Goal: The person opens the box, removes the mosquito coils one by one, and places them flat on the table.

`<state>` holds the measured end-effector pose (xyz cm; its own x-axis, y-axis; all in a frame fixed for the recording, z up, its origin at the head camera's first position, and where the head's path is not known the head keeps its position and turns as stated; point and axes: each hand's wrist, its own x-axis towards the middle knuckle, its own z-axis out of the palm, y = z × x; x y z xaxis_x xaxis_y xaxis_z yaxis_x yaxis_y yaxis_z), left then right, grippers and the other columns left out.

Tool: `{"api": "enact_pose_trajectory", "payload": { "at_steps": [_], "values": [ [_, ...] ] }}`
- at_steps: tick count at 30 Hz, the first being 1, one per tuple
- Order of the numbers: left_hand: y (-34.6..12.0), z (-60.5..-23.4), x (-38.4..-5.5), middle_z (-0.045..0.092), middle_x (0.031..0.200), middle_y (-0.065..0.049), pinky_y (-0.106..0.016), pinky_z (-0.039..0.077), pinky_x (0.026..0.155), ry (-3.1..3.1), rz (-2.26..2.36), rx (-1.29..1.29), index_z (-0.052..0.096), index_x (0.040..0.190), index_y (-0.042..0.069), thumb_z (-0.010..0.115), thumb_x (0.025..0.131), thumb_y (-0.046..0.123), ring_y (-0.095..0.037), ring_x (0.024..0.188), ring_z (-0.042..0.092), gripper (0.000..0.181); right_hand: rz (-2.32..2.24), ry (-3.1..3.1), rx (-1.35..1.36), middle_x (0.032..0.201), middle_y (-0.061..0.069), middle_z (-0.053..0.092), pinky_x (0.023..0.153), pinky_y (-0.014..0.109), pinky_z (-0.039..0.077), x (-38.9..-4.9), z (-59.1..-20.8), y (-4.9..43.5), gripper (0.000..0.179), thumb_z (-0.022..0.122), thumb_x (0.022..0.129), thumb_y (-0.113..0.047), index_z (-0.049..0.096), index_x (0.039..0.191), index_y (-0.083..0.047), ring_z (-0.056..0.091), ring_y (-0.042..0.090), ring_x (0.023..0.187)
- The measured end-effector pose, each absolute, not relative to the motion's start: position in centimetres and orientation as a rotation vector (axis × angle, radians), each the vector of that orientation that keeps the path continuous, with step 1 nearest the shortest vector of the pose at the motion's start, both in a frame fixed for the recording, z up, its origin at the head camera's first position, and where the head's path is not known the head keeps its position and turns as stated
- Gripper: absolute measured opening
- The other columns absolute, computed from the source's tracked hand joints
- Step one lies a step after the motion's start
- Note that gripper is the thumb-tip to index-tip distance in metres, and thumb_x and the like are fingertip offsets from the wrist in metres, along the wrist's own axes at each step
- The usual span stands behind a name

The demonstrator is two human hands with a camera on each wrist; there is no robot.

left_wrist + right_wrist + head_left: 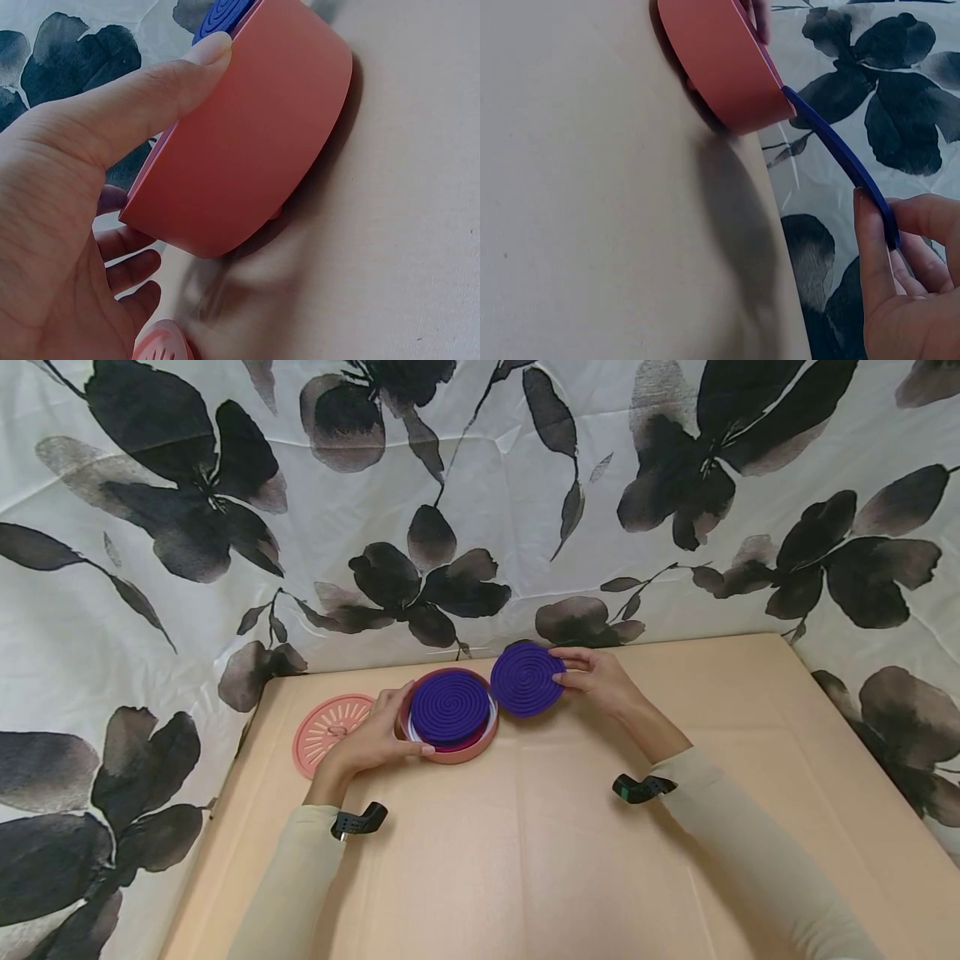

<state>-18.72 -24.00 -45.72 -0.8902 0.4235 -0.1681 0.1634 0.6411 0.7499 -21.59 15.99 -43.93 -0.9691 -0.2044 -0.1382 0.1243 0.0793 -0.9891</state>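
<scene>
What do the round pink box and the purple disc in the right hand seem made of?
Box: probably matte plastic; smooth, evenly coloured, stiff-looking wall. Disc: perhaps silicone or rubber, fairly matte; ridged face, and it looks bowed edge-on.

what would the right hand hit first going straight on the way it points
The right hand likely meets the pink container, its pinched purple disc leading; clearance in height is unclear.
</scene>
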Motion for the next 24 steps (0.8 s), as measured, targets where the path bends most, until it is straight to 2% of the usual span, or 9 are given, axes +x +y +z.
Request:
{"api": "enact_pose_trajectory", "payload": {
  "at_steps": [8,17,24],
  "values": [
    [-24.0,-45.8,-18.6,0.030,0.149,-0.013,-0.061,0.028,0.117,2.519,1.124,0.446,0.013,0.164,0.024,0.091,0.068,0.052,-0.033,0.140,0.031,0.127,-1.989,2.100,-0.087,0.139,0.028,0.057,0.081,0.028,0.059,-22.1,-44.7,17.1,0.050,0.067,0.093,0.005,0.053,0.142,0.006,0.070,0.005,0.096],
    [-24.1,-45.9,-18.7,0.030,0.149,-0.012,-0.060,0.027,0.117,2.523,1.133,0.445,0.014,0.164,0.026,0.091,0.068,0.052,-0.031,0.140,0.031,0.126,-1.932,2.136,-0.055,0.133,0.026,0.061,0.081,0.028,0.059,-22.6,-45.9,18.5,0.050,0.066,0.095,0.003,0.053,0.143,0.004,0.070,0.005,0.094],
    [-24.0,-45.9,-18.7,0.030,0.150,-0.014,-0.063,0.026,0.117,2.534,1.122,0.472,0.014,0.164,0.024,0.091,0.070,0.050,-0.033,0.141,0.031,0.125,-1.955,2.066,-0.006,0.111,0.002,0.070,0.079,0.027,0.060,-22.7,-46.5,19.1,0.051,0.065,0.095,0.006,0.052,0.145,0.002,0.069,0.005,0.091]
  ]
}}
